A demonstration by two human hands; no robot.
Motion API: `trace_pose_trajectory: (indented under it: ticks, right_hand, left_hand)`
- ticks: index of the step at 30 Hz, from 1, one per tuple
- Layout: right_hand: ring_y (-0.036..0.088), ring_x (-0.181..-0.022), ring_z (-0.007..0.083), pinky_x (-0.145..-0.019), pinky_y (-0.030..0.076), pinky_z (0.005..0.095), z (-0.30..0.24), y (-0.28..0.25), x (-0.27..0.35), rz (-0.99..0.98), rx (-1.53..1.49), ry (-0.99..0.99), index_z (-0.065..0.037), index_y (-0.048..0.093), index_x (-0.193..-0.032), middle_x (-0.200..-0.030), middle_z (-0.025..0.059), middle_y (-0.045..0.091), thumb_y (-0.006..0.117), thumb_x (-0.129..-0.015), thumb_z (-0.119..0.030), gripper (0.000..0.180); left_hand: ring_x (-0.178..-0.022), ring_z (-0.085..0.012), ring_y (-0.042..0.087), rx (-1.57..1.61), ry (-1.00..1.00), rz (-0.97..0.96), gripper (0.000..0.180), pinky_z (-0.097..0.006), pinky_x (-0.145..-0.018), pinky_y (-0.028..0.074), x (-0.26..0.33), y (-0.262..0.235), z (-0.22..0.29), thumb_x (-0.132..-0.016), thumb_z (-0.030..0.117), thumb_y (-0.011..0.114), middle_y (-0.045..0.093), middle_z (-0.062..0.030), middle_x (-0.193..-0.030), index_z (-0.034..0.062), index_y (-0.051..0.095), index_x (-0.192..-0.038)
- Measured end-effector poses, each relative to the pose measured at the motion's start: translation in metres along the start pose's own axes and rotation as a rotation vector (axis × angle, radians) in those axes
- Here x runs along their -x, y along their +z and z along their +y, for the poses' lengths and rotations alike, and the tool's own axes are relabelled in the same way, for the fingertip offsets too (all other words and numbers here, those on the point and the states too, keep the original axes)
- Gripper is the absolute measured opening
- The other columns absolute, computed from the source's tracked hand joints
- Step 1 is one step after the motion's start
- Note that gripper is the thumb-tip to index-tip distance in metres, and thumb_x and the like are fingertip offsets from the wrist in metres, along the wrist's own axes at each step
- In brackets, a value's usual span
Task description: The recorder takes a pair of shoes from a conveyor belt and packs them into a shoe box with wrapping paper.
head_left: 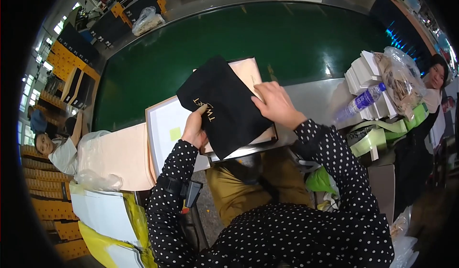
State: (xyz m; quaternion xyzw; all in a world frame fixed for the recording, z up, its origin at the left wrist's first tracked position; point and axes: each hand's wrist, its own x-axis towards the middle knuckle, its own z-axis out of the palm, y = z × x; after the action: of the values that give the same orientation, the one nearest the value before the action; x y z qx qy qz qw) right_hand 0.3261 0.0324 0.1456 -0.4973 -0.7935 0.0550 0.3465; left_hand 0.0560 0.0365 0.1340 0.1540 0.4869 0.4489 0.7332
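A black cloth piece [232,110] with gold lettering, perhaps a soft pouch, lies tilted across a shallow box [258,67] with a dark rim. Pale pink lining [245,71] shows in the box at its upper right. My left hand [193,128] grips the cloth's left side, thumb on top beside the lettering and the other fingers mostly hidden beneath. At the cloth's right edge my right hand [279,105] rests with its thumb and fingers apart, fingertips on the pink lining and the cloth's border. It seems to hold nothing.
Left of the box lie a white-lined tray [160,120] with a yellow-green square and a stack of pink sheets [126,155]. A green work surface [306,38] spreads beyond. Rightward are white card stacks [361,72] and a bottle [361,101]. Other people [64,151] sit at both sides.
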Motion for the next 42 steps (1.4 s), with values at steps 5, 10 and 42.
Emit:
trace_pose_trajectory:
  ticks: [5, 10, 42]
  right_hand:
    - [0.059, -0.109, 0.0367, -0.094, 0.047, 0.0418, 0.013, 0.033, -0.059, -0.245, -0.001, 0.214, 0.003, 0.063, -0.114, -0.112, 0.0211, 0.064, 0.063, -0.089, -0.029, 0.04]
    - [0.058, -0.118, 0.0363, -0.101, 0.045, 0.0415, 0.01, 0.076, -0.115, -0.382, -0.078, 0.459, 0.003, 0.056, -0.128, -0.122, 0.0225, 0.063, 0.064, -0.086, -0.039, 0.06]
    - [0.067, -0.064, 0.0148, -0.053, 0.057, 0.0297, 0.079, 0.052, -0.098, -0.297, -1.092, 0.947, 0.001, 0.062, -0.089, -0.083, 0.0063, 0.067, 0.064, -0.088, -0.008, 0.01]
  left_hand:
    - [-0.081, -0.0222, 0.068, -0.043, 0.032, 0.025, 0.025, -0.036, -0.074, 0.059, -0.011, 0.009, 0.006, -0.1, 0.022, 0.05, 0.068, -0.0107, -0.092, 0.0007, 0.06, -0.106]
    - [-0.08, -0.023, 0.068, -0.1, 0.157, 0.149, 0.029, -0.038, -0.076, 0.057, -0.031, 0.007, 0.016, -0.101, 0.028, 0.047, 0.069, -0.009, -0.089, 0.0038, 0.062, -0.106]
    - [-0.08, -0.0211, 0.068, -0.173, 0.141, 0.031, 0.024, -0.035, -0.07, 0.059, -0.015, 0.017, 0.023, -0.099, 0.015, 0.045, 0.067, -0.0107, -0.098, 0.0015, 0.057, -0.116]
